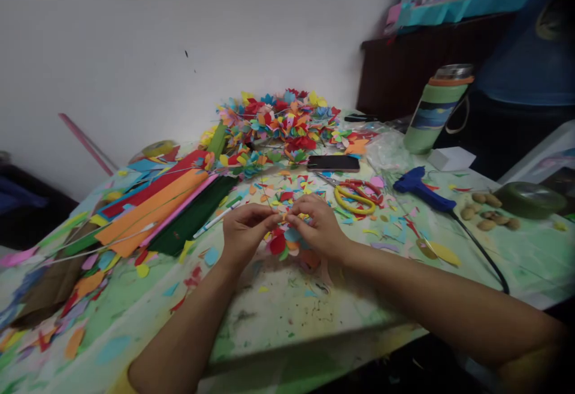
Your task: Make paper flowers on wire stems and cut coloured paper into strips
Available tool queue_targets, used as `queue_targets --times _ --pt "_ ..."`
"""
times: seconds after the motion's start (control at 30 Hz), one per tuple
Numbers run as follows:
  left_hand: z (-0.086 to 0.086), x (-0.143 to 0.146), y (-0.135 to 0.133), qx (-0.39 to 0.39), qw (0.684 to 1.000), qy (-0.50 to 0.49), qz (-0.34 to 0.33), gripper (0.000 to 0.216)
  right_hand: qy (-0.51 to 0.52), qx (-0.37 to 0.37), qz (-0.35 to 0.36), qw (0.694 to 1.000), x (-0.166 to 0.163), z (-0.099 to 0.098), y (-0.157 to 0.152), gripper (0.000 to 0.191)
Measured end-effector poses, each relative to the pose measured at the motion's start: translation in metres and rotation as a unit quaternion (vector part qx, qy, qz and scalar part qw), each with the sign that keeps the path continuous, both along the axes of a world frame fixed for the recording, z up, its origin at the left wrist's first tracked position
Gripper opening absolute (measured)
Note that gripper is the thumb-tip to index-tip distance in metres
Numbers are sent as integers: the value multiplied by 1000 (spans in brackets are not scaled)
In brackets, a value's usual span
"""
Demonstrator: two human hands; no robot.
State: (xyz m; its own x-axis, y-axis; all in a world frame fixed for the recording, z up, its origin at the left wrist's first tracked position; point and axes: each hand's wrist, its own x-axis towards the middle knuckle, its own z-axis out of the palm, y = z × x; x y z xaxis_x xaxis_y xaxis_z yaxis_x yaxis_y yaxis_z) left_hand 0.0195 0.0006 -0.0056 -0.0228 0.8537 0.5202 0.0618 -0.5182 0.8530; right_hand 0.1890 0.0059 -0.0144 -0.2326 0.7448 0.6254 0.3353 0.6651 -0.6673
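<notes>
My left hand (246, 231) and my right hand (320, 227) meet above the near middle of the table, fingertips pinched and almost touching. A thin wire (266, 187) rises from my left fingertips. Whatever my right fingertips pinch is too small to name. Right under the hands is a cluster of paper petals (277, 243) in red, orange, blue and green; whether it hangs from the wire or lies on the table I cannot tell. Loose paper scraps (287, 195) are scattered just beyond my fingers. A white pen (218, 219) lies left of my left hand.
Behind stands a heap of paper flowers (278, 118). A phone (333, 163), scissors (354, 198), a blue glue gun (424, 189) with its cord, nuts (487, 211) and a green bottle (433, 109) occupy the right. Coloured paper sheets (153, 205) lie left.
</notes>
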Motion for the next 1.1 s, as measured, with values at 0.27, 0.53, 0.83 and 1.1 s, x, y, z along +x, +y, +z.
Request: queue_targets --times 0.27,0.53,0.83,1.1 --pt "4 3 -2 -21 1000 -5 4 12 -21 -12 9 1000 1 1 0 24" --pt "1 -2 0 -7 1000 25 -13 8 5 -4 33 999 1 1 -1 26" --pt "5 -2 -2 -6 998 58 12 9 -12 -15 119 993 -2 0 -1 4" --pt "1 -3 0 -8 999 46 -8 8 25 -100 128 986 -5 1 -1 10"
